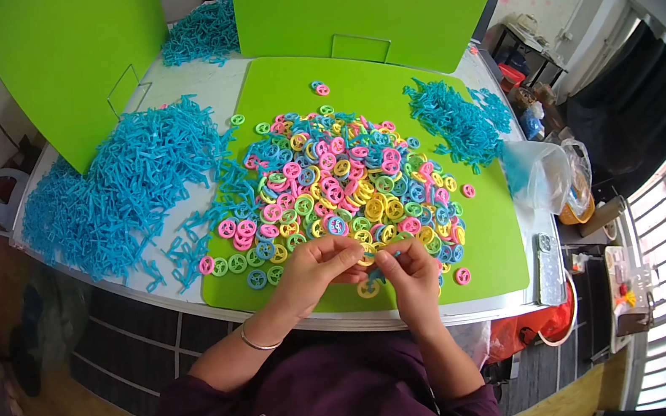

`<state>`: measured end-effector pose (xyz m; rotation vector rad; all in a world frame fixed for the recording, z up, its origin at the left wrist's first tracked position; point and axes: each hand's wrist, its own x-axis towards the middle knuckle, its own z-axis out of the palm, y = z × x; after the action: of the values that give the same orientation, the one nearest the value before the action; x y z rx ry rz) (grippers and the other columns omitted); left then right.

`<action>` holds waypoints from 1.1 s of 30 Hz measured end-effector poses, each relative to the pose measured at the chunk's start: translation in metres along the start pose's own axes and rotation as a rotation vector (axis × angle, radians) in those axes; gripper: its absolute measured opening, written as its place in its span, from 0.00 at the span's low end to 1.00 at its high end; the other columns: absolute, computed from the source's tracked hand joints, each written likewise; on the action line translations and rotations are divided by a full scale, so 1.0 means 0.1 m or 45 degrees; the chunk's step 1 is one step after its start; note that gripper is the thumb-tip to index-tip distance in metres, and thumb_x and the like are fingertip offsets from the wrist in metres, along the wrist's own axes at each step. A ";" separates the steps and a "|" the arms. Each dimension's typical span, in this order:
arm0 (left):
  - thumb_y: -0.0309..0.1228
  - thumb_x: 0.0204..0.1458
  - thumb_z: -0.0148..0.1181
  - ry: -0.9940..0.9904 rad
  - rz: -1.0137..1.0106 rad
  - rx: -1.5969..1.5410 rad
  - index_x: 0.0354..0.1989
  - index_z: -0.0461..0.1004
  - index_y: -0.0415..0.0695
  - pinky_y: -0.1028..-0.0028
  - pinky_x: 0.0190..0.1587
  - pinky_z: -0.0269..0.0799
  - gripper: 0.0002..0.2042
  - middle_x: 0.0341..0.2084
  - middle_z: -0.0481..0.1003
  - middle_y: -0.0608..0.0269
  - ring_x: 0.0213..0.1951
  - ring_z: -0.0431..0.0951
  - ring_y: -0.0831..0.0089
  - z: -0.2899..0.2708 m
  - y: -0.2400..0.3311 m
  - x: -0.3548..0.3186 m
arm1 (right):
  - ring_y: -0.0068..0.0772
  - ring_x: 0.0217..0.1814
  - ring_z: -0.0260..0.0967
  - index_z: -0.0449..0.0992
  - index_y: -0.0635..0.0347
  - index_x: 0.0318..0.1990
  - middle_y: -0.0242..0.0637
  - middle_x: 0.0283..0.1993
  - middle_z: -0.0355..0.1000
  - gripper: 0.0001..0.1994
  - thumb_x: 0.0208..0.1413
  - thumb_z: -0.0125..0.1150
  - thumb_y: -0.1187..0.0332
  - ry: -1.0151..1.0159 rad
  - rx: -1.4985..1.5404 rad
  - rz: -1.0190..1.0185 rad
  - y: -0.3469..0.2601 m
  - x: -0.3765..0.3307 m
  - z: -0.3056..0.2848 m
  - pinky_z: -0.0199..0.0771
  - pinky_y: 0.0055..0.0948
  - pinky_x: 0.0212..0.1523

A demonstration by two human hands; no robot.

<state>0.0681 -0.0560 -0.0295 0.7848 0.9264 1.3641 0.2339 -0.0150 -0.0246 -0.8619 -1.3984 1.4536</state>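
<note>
Both hands meet over the front of a green mat [486,267]. My left hand [318,271] is closed, thumb and fingers pinching a small yellow plastic wheel [367,256]. Against it, my right hand [413,280] pinches a small blue plastic piece [376,273], partly hidden by the fingers. Just beyond my fingertips spreads a heap of small spoked wheels [329,170] in pink, yellow, green and blue, with blue pieces mixed in. One yellow wheel [368,289] shows below my hands, near the mat's front edge.
A large pile of blue forked plastic pieces [134,185] covers the table's left side. Smaller blue piles lie at the right [457,122] and far back [202,35]. Green boards [373,6] stand upright behind. A clear plastic bag [539,175] sits at the right edge.
</note>
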 end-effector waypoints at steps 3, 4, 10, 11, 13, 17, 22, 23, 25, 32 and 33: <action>0.29 0.57 0.56 0.019 0.047 0.054 0.45 0.74 0.39 0.82 0.32 0.74 0.10 0.29 0.77 0.63 0.28 0.77 0.79 -0.01 0.09 -0.06 | 0.27 0.32 0.74 0.70 0.64 0.39 0.36 0.32 0.74 0.04 0.59 0.55 0.73 -0.061 0.274 0.133 -0.02 0.05 -0.06 0.73 0.24 0.37; 0.29 0.57 0.57 0.041 0.143 0.188 0.47 0.73 0.40 0.81 0.30 0.73 0.11 0.29 0.77 0.63 0.28 0.77 0.80 -0.05 0.12 -0.09 | 0.27 0.32 0.73 0.70 0.65 0.38 0.36 0.32 0.73 0.04 0.60 0.53 0.73 -0.097 0.438 0.200 -0.04 0.05 -0.07 0.73 0.26 0.37; 0.35 0.51 0.63 0.861 0.904 1.653 0.53 0.71 0.42 0.66 0.43 0.70 0.21 0.43 0.73 0.53 0.43 0.73 0.64 -0.84 0.72 -0.02 | 0.36 0.36 0.74 0.68 0.66 0.40 0.40 0.33 0.73 0.07 0.55 0.56 0.77 -0.165 0.414 0.216 -0.27 -0.21 -0.61 0.76 0.36 0.41; 0.39 0.51 0.63 1.054 1.064 2.010 0.55 0.69 0.45 0.59 0.51 0.66 0.24 0.50 0.69 0.49 0.50 0.69 0.56 -1.10 0.84 -0.01 | 0.35 0.36 0.74 0.68 0.65 0.39 0.39 0.32 0.72 0.08 0.53 0.59 0.76 -0.271 0.246 0.225 -0.31 -0.30 -0.82 0.76 0.34 0.40; 0.49 0.46 0.64 1.296 0.837 2.297 0.63 0.61 0.52 0.48 0.60 0.53 0.35 0.63 0.55 0.47 0.61 0.57 0.44 -1.51 1.08 0.02 | 0.27 0.33 0.73 0.71 0.66 0.31 0.38 0.33 0.74 0.07 0.48 0.65 0.75 -0.385 -0.173 0.229 -0.41 -0.48 -1.23 0.73 0.25 0.36; 0.57 0.38 0.66 1.507 0.339 2.529 0.67 0.53 0.60 0.37 0.59 0.47 0.46 0.66 0.48 0.46 0.64 0.50 0.39 -1.80 1.52 0.03 | 0.26 0.33 0.74 0.76 0.67 0.32 0.38 0.31 0.76 0.06 0.47 0.66 0.77 -0.517 -0.796 0.473 -0.65 -0.81 -1.58 0.74 0.23 0.36; 0.45 0.32 0.72 1.168 0.077 2.346 0.65 0.54 0.69 0.34 0.56 0.51 0.46 0.67 0.47 0.49 0.65 0.49 0.40 -1.97 1.72 0.05 | 0.42 0.29 0.76 0.79 0.60 0.30 0.45 0.28 0.76 0.05 0.49 0.60 0.70 -0.328 -1.465 0.467 -0.29 -1.05 -1.87 0.76 0.35 0.33; 0.45 0.32 0.72 1.164 0.079 2.344 0.65 0.54 0.69 0.34 0.56 0.51 0.46 0.67 0.47 0.49 0.65 0.49 0.40 -1.96 1.71 0.08 | 0.46 0.30 0.75 0.79 0.59 0.30 0.47 0.28 0.75 0.05 0.49 0.58 0.70 -0.256 -1.698 0.494 -0.13 -1.08 -1.95 0.75 0.38 0.33; 0.37 0.30 0.70 1.159 0.145 2.381 0.59 0.62 0.63 0.35 0.53 0.57 0.39 0.64 0.52 0.51 0.62 0.54 0.40 -1.94 1.71 0.14 | 0.50 0.28 0.74 0.80 0.58 0.29 0.50 0.26 0.74 0.06 0.49 0.55 0.71 -0.166 -1.908 0.505 0.16 -1.11 -2.13 0.74 0.44 0.31; 0.25 0.32 0.64 1.133 0.599 2.176 0.41 0.69 0.52 0.53 0.55 0.63 0.22 0.57 0.61 0.51 0.57 0.63 0.45 -2.03 1.68 0.23 | 0.50 0.34 0.75 0.80 0.56 0.34 0.48 0.33 0.76 0.10 0.43 0.65 0.65 -0.120 -1.924 0.427 0.79 -1.17 -2.49 0.75 0.44 0.37; 0.24 0.32 0.63 1.114 0.682 2.189 0.39 0.70 0.51 0.56 0.55 0.64 0.20 0.56 0.62 0.51 0.55 0.64 0.46 -1.97 1.63 0.25 | 0.51 0.38 0.74 0.80 0.55 0.36 0.49 0.36 0.76 0.13 0.41 0.67 0.64 -0.107 -1.894 0.491 0.78 -1.15 -2.45 0.74 0.45 0.41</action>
<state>-0.1815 -0.0316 0.0261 1.7988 2.8595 1.0521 0.4897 -0.0317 -0.1414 -2.0346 -2.4383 0.4320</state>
